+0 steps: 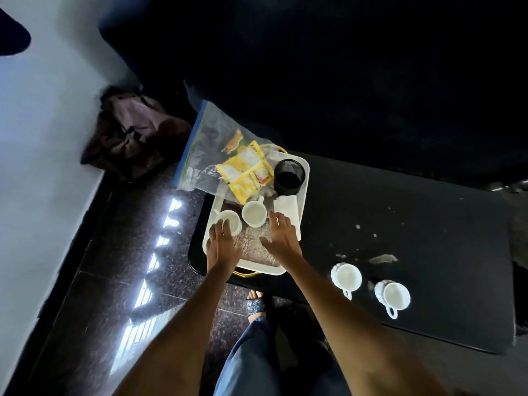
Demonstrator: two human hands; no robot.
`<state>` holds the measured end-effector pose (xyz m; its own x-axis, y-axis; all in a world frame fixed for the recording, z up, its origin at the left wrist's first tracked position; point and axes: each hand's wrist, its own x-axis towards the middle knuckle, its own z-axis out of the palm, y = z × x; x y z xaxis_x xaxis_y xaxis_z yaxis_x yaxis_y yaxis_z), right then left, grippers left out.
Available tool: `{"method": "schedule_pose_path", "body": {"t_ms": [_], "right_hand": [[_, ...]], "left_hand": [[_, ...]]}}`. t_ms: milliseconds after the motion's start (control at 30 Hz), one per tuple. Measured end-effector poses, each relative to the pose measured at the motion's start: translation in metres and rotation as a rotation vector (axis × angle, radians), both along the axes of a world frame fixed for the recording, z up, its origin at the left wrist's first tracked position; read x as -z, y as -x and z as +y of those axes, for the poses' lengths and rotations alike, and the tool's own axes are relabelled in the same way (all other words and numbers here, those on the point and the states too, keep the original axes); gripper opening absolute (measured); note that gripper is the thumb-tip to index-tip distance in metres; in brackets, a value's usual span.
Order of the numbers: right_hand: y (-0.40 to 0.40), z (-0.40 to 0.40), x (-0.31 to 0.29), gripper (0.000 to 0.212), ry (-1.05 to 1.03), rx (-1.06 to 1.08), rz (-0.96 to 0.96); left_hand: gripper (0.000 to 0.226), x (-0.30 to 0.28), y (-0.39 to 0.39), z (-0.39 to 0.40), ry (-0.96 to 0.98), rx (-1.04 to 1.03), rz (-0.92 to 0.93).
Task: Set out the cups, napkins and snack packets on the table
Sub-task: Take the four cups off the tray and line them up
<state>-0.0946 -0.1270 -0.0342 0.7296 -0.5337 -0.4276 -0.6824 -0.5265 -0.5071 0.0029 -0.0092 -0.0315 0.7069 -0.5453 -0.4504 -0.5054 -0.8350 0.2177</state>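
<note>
A white tray point(303, 178) rests on the left end of a black table point(414, 224). On it stand two white cups: one at the left point(233, 220) and one in the middle point(253, 214). My left hand point(223, 241) has its fingers on the left cup's rim. My right hand point(281, 235) hovers open just right of the middle cup, over a folded white napkin point(288, 208). Yellow snack packets point(247, 172) lie at the tray's far end, partly under a clear zip bag point(205, 150). Two more white cups point(346, 276) point(393, 295) stand on the table at the right.
A black mesh holder point(289, 177) stands at the tray's far right corner. A brown mat point(254, 244) lines the tray. A dark bag point(131, 132) lies on the floor at the left. My foot point(255, 304) is under the table's near edge.
</note>
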Motion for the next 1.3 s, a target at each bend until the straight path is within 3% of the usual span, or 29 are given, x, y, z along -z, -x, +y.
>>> {"method": "schedule_pose_path", "body": {"t_ms": [200,600,900,1100,1300], "right_hand": [[-0.045,-0.005,0.027,0.087,-0.012,0.035,0.031],[-0.059,-0.009,0.043,0.083,-0.044,0.060,0.000],[0.006,-0.012,0.003,0.086,-0.029,-0.037,-0.023],[0.071,-0.040,-0.022,0.080,0.008,0.057,-0.085],[0.164,-0.086,-0.020,0.081,0.064,0.147,0.001]], "left_hand": [[0.090,0.024,-0.036,-0.012,-0.015,-0.016,0.051],[0.088,0.038,-0.055,-0.007,-0.016,0.061,0.165],[0.089,0.009,-0.010,0.016,-0.047,0.210,0.147],[0.087,-0.008,0.053,-0.030,-0.007,0.310,0.143],[0.082,-0.005,0.124,-0.096,0.047,0.420,0.132]]}}
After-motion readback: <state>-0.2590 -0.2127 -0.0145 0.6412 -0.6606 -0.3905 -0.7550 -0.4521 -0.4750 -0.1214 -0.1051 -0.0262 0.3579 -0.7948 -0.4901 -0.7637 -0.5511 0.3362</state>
